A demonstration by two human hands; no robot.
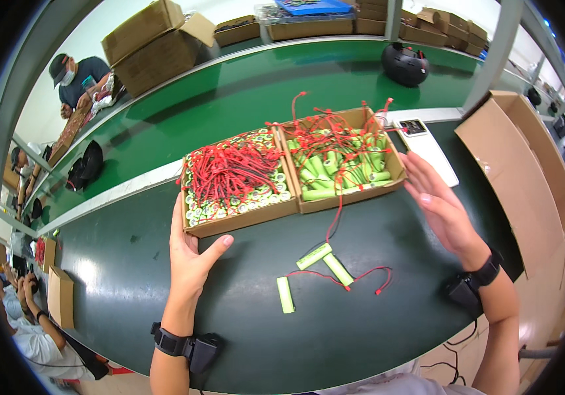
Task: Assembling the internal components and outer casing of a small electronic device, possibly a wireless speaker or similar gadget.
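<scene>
Dark green work surface (131, 276), curved at the near edge, carrying everything noted below; raised green conveyor belt (243, 92) beyond it, with a black rounded object (404, 64) resting on it and brown cartons (154, 43) stacked on the far side. Large open cardboard carton (526, 171) standing on edge at the right, mouth turned inward, apparently for easy reach. Two shallow cardboard trays set side by side, touching, at the middle of the surface: left tray (243, 220) packed with green cylindrical battery cells stood on end in tight rows, red leads (233, 168) heaped on top; right tray (351, 197) holding similar green battery packs (322, 172) lying loose on their sides, tangled with red wires. White flat device (427, 148) lying just behind the right tray. Left hand (190, 253) open, fingers flat against the left tray's near left corner, thumb spread along its front wall, seemingly bracing or squaring the tray. Right hand (437, 201) open, fingers straight, just beside the right tray's right wall; contact not certain. Both hands empty, well apart, flanking the pair of trays. Black wrist-worn bands with small units on both forearms. Three loose green battery sticks (325, 260) on the surface in front of the trays, between the hands, joined by a thin red lead (371, 275). Other seated persons at far left, at separate work.
</scene>
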